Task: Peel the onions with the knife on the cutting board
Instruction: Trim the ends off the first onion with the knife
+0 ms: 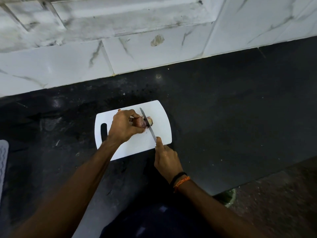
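I saw the onion lying on the white cutting board, its long axis running left to right, my left hand curled around it. My right hand gripped the knife, blade crossing the onion's right end. Bare board lay toward the right edge.
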`<state>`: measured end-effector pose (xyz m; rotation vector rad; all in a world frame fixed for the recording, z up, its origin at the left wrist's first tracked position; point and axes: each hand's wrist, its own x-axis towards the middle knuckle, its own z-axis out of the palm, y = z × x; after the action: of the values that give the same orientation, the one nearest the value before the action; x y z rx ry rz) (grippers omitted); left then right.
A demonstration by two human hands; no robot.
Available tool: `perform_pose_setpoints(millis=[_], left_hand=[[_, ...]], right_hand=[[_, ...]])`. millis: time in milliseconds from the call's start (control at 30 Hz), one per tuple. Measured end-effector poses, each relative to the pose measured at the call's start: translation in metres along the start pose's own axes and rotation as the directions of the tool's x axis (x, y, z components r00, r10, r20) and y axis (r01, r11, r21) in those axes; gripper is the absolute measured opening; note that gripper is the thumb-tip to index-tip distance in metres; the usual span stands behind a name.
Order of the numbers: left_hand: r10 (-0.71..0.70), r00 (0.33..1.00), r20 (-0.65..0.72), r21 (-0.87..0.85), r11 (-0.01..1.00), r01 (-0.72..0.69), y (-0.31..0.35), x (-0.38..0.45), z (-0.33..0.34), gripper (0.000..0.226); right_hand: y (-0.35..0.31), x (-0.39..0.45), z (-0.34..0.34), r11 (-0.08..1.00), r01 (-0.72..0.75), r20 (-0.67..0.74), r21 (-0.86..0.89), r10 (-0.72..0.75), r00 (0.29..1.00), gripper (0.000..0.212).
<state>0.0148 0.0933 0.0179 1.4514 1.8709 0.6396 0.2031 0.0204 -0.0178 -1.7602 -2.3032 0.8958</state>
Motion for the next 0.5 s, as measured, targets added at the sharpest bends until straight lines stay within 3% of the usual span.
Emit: perform_pose_setpoints(millis=[500], left_hand=[[0.030,0.998,-0.050,0.097,0.995,-0.025,0.005,-0.002,0.009,0.041]], right_hand=[[-0.002,-0.006,0.005,0.990,-0.056,0.049,-0.127,0.062,0.997,0.065]])
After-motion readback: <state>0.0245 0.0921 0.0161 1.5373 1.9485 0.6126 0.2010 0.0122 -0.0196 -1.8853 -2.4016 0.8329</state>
